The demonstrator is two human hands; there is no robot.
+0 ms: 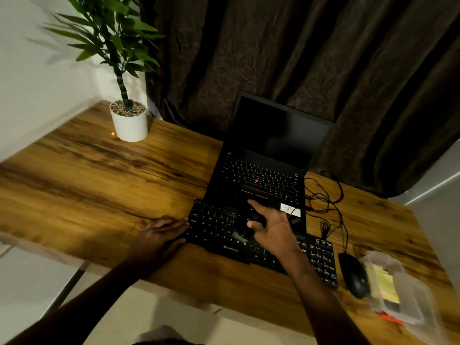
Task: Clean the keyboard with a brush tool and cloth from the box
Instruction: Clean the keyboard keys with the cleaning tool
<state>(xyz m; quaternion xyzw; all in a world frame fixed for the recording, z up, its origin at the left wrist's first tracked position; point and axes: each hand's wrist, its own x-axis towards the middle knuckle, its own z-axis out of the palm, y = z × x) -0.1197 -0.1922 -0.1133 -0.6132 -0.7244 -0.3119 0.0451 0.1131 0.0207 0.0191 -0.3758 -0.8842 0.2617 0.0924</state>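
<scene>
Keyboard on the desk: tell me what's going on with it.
A person is brushing it. The left hand lies flat on the desk, touching the left edge of the keyboard. The right hand seems to hold a brush tool, pale bristles on the middle keys. The yellow cloth sits in the clear box beside the mouse.

The room was dim and warm-toned. The brightest parts lay at the left of the frame: the pale wall [37,83] and the left half of the desk [99,183], whose grain carried a soft sheen. The plant [117,41] cast faint leaf shadows to its left on the wall. The curtain [298,58] and laptop [273,135] sank into near-black. The box [408,282] at lower right was smeared by blur. The right hand [273,227] over the keyboard [214,227] was too soft and dark to read its grip. The desk's edges bowed with wide-angle distortion.
</scene>
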